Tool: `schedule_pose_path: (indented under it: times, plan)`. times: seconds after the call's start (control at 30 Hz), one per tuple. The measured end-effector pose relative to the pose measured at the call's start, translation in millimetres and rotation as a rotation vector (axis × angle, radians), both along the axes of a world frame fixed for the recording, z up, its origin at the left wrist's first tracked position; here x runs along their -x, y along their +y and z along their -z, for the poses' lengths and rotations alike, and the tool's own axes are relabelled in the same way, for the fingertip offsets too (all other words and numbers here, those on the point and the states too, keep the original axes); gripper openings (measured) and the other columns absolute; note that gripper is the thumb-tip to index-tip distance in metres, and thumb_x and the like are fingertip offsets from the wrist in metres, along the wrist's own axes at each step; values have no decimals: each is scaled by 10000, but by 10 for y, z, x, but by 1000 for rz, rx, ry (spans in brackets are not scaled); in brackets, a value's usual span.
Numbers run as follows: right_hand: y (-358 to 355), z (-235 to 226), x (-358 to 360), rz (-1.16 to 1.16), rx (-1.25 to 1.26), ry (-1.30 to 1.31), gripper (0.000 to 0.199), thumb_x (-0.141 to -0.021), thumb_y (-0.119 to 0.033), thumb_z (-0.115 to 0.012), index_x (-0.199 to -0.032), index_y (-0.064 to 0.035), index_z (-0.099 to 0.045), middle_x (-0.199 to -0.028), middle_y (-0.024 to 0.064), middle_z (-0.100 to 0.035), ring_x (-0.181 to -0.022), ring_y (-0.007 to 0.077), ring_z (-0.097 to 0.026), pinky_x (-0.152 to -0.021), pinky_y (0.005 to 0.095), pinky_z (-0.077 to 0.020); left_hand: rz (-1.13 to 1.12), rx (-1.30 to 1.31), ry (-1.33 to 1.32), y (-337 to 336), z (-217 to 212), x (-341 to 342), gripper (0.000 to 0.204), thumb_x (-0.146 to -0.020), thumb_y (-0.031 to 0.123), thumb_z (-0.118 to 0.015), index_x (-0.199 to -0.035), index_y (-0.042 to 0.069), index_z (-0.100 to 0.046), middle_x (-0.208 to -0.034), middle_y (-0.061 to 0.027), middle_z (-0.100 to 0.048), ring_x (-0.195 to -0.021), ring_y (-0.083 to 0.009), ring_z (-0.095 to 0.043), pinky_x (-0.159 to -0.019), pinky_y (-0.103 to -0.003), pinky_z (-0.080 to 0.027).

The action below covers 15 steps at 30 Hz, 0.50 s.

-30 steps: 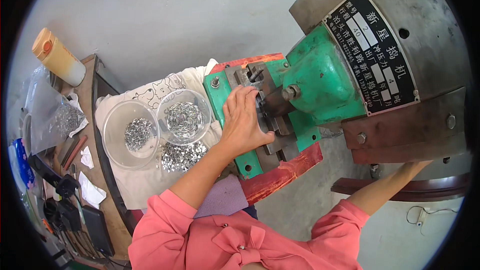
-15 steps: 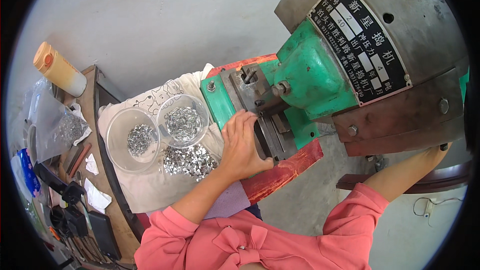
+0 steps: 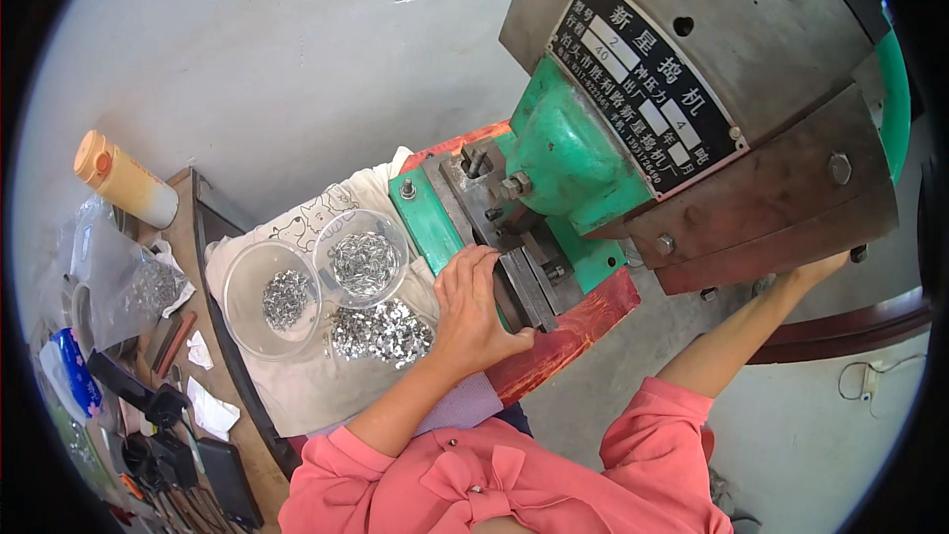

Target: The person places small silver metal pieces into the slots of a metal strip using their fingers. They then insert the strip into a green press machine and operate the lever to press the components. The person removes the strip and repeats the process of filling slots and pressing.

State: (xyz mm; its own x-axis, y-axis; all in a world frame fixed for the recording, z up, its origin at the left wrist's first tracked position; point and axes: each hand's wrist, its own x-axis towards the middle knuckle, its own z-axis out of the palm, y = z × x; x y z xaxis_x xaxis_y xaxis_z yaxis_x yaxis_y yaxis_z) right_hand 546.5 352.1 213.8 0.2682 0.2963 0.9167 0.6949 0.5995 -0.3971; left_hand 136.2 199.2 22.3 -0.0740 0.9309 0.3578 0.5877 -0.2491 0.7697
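My left hand (image 3: 473, 313) is at the near side of a steel die block (image 3: 531, 289) on the bed of a green press (image 3: 576, 143). Its fingers bend over the block's left edge, and the thumb lies apart from them at the front end. Any small piece under the fingertips is hidden. At the right, my right hand (image 3: 823, 269) reaches up behind the lower edge of the brown metal guard (image 3: 781, 213), which hides its fingers. Left of the left hand, small shiny metal pieces (image 3: 384, 333) lie heaped on a pale cloth (image 3: 297, 405).
Two clear round tubs, a left tub (image 3: 237, 282) and a right tub (image 3: 399, 237), contain more small metal pieces. On the left, a wooden table (image 3: 247, 470) bears an orange-topped bottle (image 3: 124, 178), a plastic bag (image 3: 114, 277) and tools. The press stands on a red bench (image 3: 583, 338).
The whole view has shifted, with the press now further left. My right hand and forearm have moved left and slightly up behind the guard. My left hand stays at the die block.
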Motion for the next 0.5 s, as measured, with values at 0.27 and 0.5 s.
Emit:
schedule_pose_path:
  times: [0.27,0.5]
  plan:
    - [-161,846,891,114,57,133,550,-997,-262,-615,-1415,25,-402,-1396,173,-480,-1262,270,-516,-1083,418,-400,47,43,10,-106,16,124,1113,-564,314,-946,-1463,10,-364,-1414,-197,-420,-1331,-399,-397,-1121,-501,-296]
    - [-1051,1704,2102,-485,1128,291,225,-1009,-193,-619,-1081,13,-669,-883,53,-667,-728,82,-590,-651,240,-476,83,71,-39,-238,49,190,1134,-580,333,-968,-1482,14,-359,-1417,-217,-412,-1316,-411,-402,-1115,-492,-344]
